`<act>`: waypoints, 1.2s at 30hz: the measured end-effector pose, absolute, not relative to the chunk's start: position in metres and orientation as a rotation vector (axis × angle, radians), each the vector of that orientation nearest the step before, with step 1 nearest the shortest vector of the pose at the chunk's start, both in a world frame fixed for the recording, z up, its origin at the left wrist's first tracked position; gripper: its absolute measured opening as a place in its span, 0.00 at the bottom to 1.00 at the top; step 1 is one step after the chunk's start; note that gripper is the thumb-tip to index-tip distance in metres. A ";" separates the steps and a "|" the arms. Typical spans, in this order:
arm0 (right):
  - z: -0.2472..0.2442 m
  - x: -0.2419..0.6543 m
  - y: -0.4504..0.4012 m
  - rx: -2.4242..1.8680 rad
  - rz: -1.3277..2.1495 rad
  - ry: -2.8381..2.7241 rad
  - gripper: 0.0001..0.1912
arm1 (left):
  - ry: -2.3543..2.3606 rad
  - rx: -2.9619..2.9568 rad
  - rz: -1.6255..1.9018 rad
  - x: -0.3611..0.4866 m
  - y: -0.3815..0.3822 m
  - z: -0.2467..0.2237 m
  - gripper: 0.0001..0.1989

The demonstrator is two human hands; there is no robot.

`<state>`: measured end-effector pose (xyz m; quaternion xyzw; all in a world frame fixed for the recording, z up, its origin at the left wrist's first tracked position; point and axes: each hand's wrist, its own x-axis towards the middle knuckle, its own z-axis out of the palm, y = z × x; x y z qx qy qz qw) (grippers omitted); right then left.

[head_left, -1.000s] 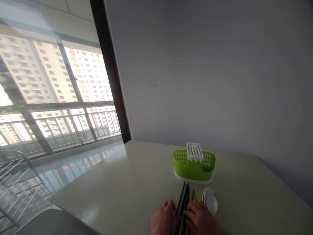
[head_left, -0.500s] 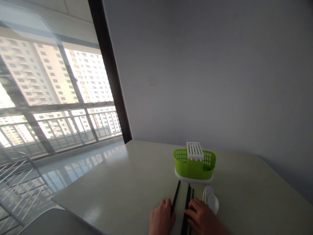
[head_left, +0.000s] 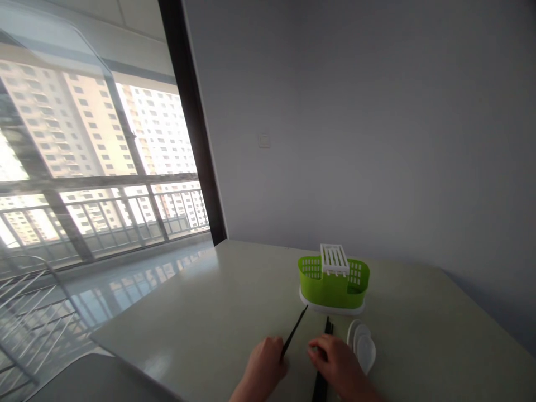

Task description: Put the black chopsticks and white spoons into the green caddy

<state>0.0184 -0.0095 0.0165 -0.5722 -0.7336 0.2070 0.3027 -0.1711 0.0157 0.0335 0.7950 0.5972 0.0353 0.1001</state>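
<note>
Chopsticks (head_left: 295, 331) are slanting out of our left hand (head_left: 267, 360), their tips reaching toward the near left edge of the basket (head_left: 324, 290); whether we are holding one stick or two, we cannot tell, nor whether the tips are touching that edge. Our left hand is gripping the thick end, fingers folded tight. Our right hand (head_left: 333, 357) is resting over the bundle (head_left: 329, 325) of dark sticks nearer to us than the basket, its fingers loosely curled; whether it is pinching any stick is hidden from us.

By our judgement, we are dealing with light, stiff, slim rods, smooth enough to be rolling easily, and we are finding the thicker end the surest place for taking hold. Their matte black is looking like coated wood or plastic.

Right of the bundle and nearer to us than the basket, white spoons (head_left: 365, 352) are overlapping, their rounded bowls shining; we are judging them slippery, perhaps fragile if ceramic. The basket itself is showing bright green plastic with slotted walls, a white base (head_left: 330, 309) and a white slatted rack (head_left: 335, 258) across its middle. Beneath everything, the pale tabletop (head_left: 201, 312) is gleaming smoothly.
</note>
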 end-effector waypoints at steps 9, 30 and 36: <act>0.083 -0.012 0.002 -1.086 0.661 -1.837 0.12 | 1.096 1.943 0.699 -0.172 0.007 0.067 0.08; 0.068 0.012 -0.021 -1.074 0.448 -2.024 0.09 | 1.077 1.999 0.884 -0.169 0.008 0.083 0.08; 0.022 0.041 -0.014 -1.122 -0.220 -2.050 0.11 | 1.114 2.000 1.243 -0.159 0.080 0.157 0.14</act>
